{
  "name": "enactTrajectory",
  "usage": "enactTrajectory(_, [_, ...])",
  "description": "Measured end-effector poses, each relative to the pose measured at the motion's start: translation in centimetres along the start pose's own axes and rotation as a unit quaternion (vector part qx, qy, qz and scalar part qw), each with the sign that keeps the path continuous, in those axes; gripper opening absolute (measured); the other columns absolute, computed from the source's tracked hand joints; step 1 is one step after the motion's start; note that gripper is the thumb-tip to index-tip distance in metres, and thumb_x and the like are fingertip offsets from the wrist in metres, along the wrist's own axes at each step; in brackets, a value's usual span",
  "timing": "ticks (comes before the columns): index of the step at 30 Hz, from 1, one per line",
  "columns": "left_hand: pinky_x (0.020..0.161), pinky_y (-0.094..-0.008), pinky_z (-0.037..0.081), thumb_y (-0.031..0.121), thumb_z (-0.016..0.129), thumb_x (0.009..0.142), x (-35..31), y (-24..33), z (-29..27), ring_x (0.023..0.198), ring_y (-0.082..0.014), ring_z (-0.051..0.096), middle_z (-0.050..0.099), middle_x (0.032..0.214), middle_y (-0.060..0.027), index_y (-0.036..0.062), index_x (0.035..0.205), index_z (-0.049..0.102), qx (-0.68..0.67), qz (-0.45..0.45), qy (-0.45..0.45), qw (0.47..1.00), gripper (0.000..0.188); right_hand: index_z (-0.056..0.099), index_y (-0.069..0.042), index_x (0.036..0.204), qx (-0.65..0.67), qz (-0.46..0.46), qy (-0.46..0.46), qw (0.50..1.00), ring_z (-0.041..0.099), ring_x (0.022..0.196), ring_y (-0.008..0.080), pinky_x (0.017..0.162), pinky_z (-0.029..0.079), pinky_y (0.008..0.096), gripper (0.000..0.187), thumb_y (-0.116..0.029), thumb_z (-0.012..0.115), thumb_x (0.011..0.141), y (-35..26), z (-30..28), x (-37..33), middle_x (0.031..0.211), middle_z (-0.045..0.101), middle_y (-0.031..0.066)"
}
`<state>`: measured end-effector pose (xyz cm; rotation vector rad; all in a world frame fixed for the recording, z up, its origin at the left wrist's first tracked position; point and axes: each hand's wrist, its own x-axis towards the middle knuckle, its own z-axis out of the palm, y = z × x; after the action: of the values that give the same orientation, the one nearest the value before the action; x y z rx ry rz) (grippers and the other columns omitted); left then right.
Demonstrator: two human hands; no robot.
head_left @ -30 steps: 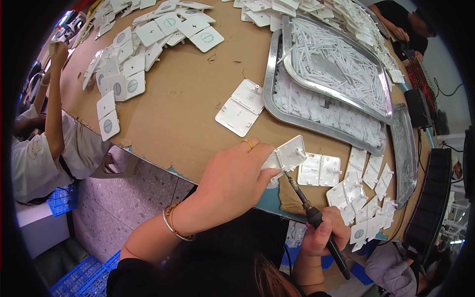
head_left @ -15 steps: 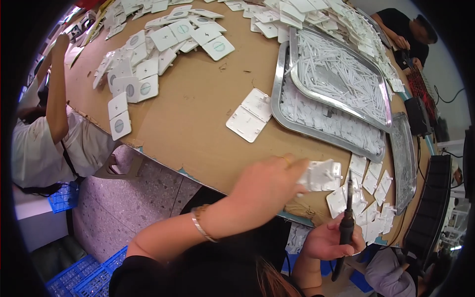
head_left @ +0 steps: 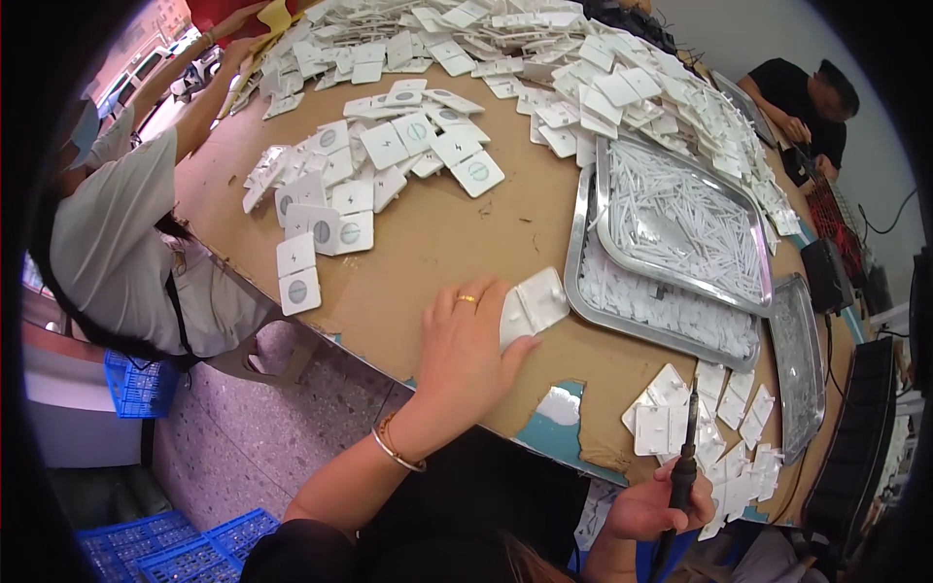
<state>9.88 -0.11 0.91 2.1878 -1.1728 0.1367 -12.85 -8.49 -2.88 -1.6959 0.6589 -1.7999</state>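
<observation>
My left hand, with a ring and bracelets, closes over the left end of a white two-panel plastic piece. That piece lies near the table's front edge, just left of the trays, and its covered end is hidden by my fingers. At the lower right, my right hand is wrapped round the dark handle of a soldering iron, whose thin tip points up. Behind the iron lies a loose group of similar white plastic pieces, some with small pegs.
Two overlapping metal trays contain white strips and small white parts. A narrower metal tray stands to their right. Printed white pieces lie left of centre, with a large pile behind. A co-worker in white sits left, another person far right.
My left hand has moved left from the group at the right to the lone white piece and grasped it. My right hand still holds the soldering iron. The view has shifted.
</observation>
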Motion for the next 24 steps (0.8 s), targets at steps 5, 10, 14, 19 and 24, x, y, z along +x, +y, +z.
enactTrajectory(5, [0.075, -0.0372, 0.043, 0.015, 0.066, 0.079, -0.8, 0.4, -1.1, 0.083, -0.0287, 0.055, 0.056, 0.094, -0.0139, 0.0029, 0.113, 0.054, -0.127, -0.008, -0.107, 0.986, 0.038, 0.040, -0.006, 0.100, -0.031, -0.006, -0.101, 0.994, 0.044, 0.062, 0.0155, 0.059, 0.038, 0.0282, 0.046, -0.052, 0.043, 0.092, 0.8, -2.0, 0.9, 0.077, 0.046, 0.0084])
enactTrajectory(10, [0.057, -0.0307, 0.040, 0.011, 0.064, 0.081, -0.5, 2.6, 0.1, 0.061, -0.0190, 0.047, 0.048, 0.077, -0.0081, 0.0070, 0.106, 0.061, -0.309, -0.004, -0.165, 0.937, 0.025, 0.042, -0.007, 0.101, 0.057, 0.019, -0.123, 0.991, 0.045, 0.057, 0.0159, 0.056, 0.039, 0.0275, 0.046, -0.050, 0.049, 0.090, -0.9, 1.6, 0.8, 0.075, 0.048, 0.0079])
enactTrajectory(14, [0.056, -0.0297, 0.039, 0.009, 0.064, 0.082, -0.1, 2.8, 0.9, 0.060, -0.0173, 0.046, 0.045, 0.074, -0.0071, 0.0060, 0.106, 0.062, -0.303, 0.001, -0.166, 0.939, 0.024, 0.045, -0.006, 0.098, 0.043, 0.029, -0.198, 0.979, 0.052, 0.056, 0.0181, 0.053, 0.043, 0.0288, 0.034, -0.034, 0.062, 0.087, -0.6, 0.6, 0.5, 0.076, 0.051, 0.0090])
enactTrajectory(19, [0.054, -0.0298, 0.038, 0.009, 0.064, 0.081, 0.3, 3.0, 0.9, 0.059, -0.0172, 0.045, 0.044, 0.074, -0.0067, 0.0053, 0.103, 0.064, -0.292, -0.010, -0.175, 0.940, 0.022, 0.046, -0.006, 0.096, 0.036, 0.058, -0.180, 0.981, 0.054, 0.055, 0.0193, 0.054, 0.046, 0.0291, 0.028, -0.026, 0.062, 0.086, -0.8, 0.3, 0.3, 0.074, 0.053, 0.0101])
enactTrajectory(24, [0.055, -0.0301, 0.039, 0.011, 0.065, 0.081, 0.4, 3.0, 0.8, 0.059, -0.0175, 0.045, 0.044, 0.073, -0.0069, 0.0047, 0.102, 0.064, -0.284, -0.029, -0.182, 0.941, 0.022, 0.047, -0.005, 0.096, 0.006, 0.041, -0.208, 0.977, 0.056, 0.056, 0.0203, 0.054, 0.047, 0.0297, 0.026, -0.024, 0.062, 0.086, -0.6, -0.2, 0.2, 0.075, 0.054, 0.0111])
